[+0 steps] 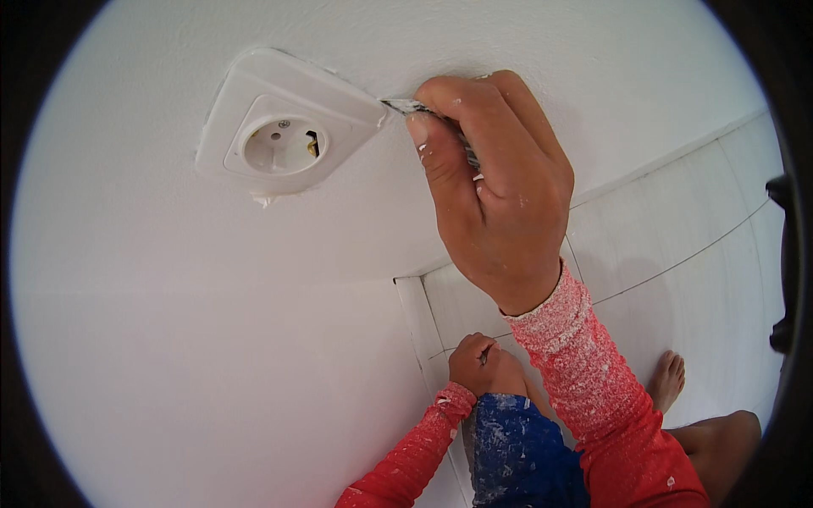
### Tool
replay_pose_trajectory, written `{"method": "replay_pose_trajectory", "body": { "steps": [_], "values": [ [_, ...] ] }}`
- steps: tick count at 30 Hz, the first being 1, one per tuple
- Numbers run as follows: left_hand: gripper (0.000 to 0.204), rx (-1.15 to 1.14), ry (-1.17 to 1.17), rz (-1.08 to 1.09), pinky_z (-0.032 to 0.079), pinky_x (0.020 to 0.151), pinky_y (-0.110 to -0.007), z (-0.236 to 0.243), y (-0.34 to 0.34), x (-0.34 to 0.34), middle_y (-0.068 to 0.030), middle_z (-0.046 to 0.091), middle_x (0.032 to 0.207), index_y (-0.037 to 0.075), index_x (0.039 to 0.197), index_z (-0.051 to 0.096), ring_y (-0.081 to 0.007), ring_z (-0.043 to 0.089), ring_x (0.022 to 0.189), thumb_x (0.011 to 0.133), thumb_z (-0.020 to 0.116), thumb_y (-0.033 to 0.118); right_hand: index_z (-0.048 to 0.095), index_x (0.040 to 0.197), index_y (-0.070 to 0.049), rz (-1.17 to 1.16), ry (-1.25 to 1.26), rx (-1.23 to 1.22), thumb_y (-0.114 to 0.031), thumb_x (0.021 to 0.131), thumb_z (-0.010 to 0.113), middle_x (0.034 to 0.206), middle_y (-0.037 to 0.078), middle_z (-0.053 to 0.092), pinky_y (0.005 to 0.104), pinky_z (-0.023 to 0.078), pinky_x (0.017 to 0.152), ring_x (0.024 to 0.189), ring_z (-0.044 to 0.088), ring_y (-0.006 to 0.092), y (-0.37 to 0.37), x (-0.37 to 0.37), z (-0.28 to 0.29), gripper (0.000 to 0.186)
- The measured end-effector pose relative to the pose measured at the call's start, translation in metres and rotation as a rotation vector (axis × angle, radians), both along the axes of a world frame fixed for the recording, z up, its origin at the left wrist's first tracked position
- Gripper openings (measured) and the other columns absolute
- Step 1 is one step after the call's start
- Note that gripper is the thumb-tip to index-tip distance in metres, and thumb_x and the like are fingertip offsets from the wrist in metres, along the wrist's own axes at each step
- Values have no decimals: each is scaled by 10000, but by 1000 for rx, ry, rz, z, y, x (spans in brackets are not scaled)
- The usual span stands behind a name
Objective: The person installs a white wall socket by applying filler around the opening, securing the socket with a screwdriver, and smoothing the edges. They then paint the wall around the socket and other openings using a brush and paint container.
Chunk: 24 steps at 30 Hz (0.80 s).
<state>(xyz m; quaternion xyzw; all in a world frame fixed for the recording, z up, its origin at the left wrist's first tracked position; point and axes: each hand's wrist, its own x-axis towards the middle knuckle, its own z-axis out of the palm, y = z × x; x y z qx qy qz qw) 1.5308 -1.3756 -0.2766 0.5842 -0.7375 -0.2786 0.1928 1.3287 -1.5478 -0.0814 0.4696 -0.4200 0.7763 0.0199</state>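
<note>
Right hand tight around thin tool

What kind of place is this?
It looks like a room indoors, maybe one being fixed up: there's a white wall socket on a pale wall, a tiled floor, and a red sleeve speckled with white.

Indoor room with traces of wall-finishing work; home or office, cannot tell. Room shown by plain white wall at far side, white wall socket fitted there; second white wall near left, meeting first at faint corner line; pale tiled floor on right, thin dark joints. Finishing shown by white smear at socket's lower edge, white flecks over red sleeves, blue shorts.
</note>
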Motion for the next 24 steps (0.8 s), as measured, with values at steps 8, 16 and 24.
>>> {"method": "replay_pose_trajectory", "body": {
  "steps": [8,16,24],
  "values": [
    [106,-5,27,-7,515,725,-378,-6,2,3,-117,660,839,41,864,674,-310,639,809,862,651,145,639,931,-45,14,-20,43,25,805,716,836,71,580,327,491,565,667,593,233,6,1,0,163],
    [174,87,-126,-36,520,746,-444,-32,7,23,-165,668,884,44,906,665,-398,634,853,745,616,85,635,962,-37,58,-203,85,28,850,679,846,74,580,318,470,551,624,575,232,10,20,1,137],
    [355,99,-14,57,524,808,-493,-48,16,29,-212,693,1016,40,1077,657,-452,646,949,734,650,133,630,971,-2,57,-249,79,27,886,649,847,83,581,306,446,539,604,548,195,10,26,2,92]
  ]
}}
